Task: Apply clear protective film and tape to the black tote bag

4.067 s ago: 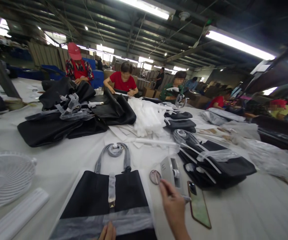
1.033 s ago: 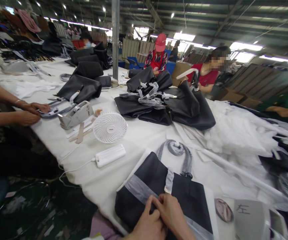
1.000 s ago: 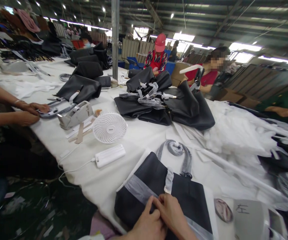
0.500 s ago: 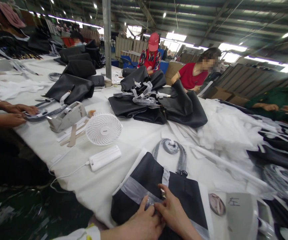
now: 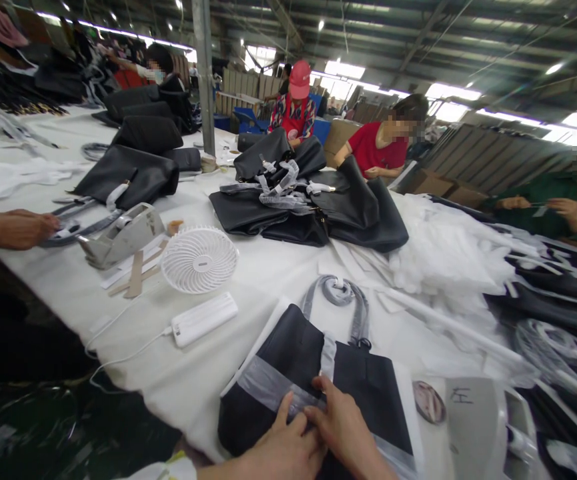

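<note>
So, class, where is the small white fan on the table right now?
The white fan lies left of centre in the head view, between the tape dispenser and the white power bank.

1. A bag (image 5: pixel 293 360) is lying on the table (image 5: pixel 268 273), both hands (image 5: pixel 313 440) resting on it;
2. a fan (image 5: pixel 199 259) is sitting behind-left, a power bank (image 5: pixel 204 319) between them.

Handwritten dark mark, two characters, on grey tape dispenser (image 5: pixel 473 420) at lower right, not clearly legible; nothing else readable
</note>
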`<action>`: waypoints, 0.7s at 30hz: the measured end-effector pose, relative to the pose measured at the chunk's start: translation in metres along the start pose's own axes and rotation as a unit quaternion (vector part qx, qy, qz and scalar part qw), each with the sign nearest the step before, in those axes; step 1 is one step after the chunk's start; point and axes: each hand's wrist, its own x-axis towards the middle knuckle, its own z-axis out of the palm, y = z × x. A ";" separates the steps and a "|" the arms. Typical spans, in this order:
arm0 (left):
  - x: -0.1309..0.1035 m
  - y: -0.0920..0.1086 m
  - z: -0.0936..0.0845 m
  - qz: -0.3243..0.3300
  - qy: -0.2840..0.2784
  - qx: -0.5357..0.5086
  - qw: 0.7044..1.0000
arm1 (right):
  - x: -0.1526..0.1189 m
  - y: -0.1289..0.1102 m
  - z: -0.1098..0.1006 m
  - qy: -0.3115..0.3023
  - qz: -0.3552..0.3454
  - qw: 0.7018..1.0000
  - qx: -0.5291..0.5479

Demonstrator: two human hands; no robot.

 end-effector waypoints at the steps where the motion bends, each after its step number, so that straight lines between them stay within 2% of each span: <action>1: 0.000 0.000 0.000 0.002 0.000 0.003 1.000 | -0.002 0.002 0.000 0.001 0.004 1.000 0.001; 12: -0.002 0.000 -0.004 0.002 -0.029 0.007 1.000 | -0.017 0.018 -0.009 0.032 0.053 0.997 -0.056; 16: -0.001 -0.002 0.001 0.008 -0.010 0.023 1.000 | -0.020 0.029 -0.008 0.032 0.055 0.997 -0.043; 21: -0.006 -0.008 0.005 0.044 0.016 0.036 0.998 | -0.021 0.038 0.003 0.039 0.047 0.996 -0.060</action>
